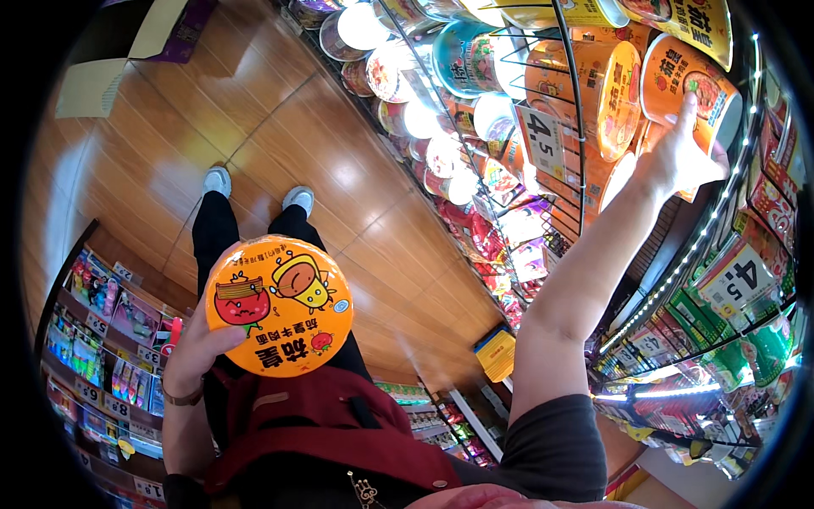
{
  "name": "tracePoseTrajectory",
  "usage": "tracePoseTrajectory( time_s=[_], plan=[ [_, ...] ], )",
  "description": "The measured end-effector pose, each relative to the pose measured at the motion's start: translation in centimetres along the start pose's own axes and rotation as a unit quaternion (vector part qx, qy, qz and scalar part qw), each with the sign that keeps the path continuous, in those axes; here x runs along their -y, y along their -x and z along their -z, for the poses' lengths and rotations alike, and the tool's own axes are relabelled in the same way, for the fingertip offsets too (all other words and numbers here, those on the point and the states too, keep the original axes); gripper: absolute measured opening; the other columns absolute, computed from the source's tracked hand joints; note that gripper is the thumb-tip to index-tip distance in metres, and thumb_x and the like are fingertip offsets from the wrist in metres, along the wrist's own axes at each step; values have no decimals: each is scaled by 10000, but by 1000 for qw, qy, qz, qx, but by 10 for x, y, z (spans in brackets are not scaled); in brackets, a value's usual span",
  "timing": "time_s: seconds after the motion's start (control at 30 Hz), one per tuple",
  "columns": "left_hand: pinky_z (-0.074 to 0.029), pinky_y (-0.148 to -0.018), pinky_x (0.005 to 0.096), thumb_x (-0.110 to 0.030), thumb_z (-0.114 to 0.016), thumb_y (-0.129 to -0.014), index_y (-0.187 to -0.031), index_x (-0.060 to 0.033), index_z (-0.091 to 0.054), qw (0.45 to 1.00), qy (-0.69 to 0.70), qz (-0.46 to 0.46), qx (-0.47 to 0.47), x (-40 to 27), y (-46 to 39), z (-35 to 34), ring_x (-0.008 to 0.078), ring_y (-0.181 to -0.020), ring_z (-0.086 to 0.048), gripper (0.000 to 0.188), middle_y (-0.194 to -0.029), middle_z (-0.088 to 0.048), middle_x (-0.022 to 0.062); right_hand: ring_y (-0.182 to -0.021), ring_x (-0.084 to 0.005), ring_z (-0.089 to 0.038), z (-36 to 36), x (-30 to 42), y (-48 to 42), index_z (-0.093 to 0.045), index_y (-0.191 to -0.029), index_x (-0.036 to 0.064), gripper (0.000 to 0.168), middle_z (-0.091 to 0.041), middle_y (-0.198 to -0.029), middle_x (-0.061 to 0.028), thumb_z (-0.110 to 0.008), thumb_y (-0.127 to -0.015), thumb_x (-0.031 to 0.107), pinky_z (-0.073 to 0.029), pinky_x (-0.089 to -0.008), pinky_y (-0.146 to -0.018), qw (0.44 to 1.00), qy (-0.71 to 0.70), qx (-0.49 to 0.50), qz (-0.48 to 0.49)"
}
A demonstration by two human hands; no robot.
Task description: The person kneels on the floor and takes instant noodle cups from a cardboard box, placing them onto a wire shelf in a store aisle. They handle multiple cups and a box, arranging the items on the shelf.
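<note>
My left hand (203, 340) holds an instant noodle cup (283, 308) in front of my body, its round orange lid facing up. The lid bears a cartoon tomato, a second cartoon figure and writing. My right arm reaches out to the wire shelf, where my right hand (680, 153) grips an orange noodle cup (674, 76). The thumb lies across its printed front; the other fingers are partly hidden at its lower side. Right beside it, another orange cup (617, 102) lies tilted behind the wire rail (577, 95).
A price tag (542, 143) hangs on the rail near a teal noodle cup (467, 60). Lit shelves with green packets (766, 353) stand at the right. Left are racks of small goods (95, 343); an opened carton (89, 89) is at upper left. Wood-look floor (286, 140) lies below.
</note>
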State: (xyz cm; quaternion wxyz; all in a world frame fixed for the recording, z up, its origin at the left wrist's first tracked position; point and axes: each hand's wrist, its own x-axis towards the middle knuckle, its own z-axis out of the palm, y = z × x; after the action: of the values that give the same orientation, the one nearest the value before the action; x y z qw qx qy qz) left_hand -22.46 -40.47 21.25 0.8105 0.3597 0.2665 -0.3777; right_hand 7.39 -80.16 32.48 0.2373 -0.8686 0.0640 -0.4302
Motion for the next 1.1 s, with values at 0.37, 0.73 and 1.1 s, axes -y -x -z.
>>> tracePoseTrajectory(
  time_s=[0.37, 0.73, 1.1],
  plan=[
    [-334, -989, 315, -120, -612, -727, -1354, -12, -254, 1000, 11, 8, 25, 6, -1, -2, 189, -1186, -424, 729, -1289, -433, 101, -757, -243, -595, -66, -34, -91, -458, -933, -102, 461, -538, -1000, -216, -779, -642, 57, -556, -338, -691, 985, 20, -147, -83],
    [-353, -961, 293, -153, -636, -718, -1325, 3, -306, 998, 15, 56, -16, 16, 2, 18, 160, -1136, -450, 709, -1236, -473, 86, -996, -206, -528, -3, 12, -26, -496, -1202, 31, 510, -527, -1145, -158, -673, -745, 171, -439, -311, -829, 996, 12, 74, -40],
    [-360, -959, 305, -148, -638, -740, -1329, -4, -302, 997, -2, 57, -55, 14, 6, 31, 178, -1139, -459, 693, -1250, -467, 91, -1061, -269, -512, 72, -85, -32, -293, -1217, -18, 725, -480, -1163, -166, -764, -695, 159, -456, -484, -890, 951, -161, 21, -263]
  ],
)
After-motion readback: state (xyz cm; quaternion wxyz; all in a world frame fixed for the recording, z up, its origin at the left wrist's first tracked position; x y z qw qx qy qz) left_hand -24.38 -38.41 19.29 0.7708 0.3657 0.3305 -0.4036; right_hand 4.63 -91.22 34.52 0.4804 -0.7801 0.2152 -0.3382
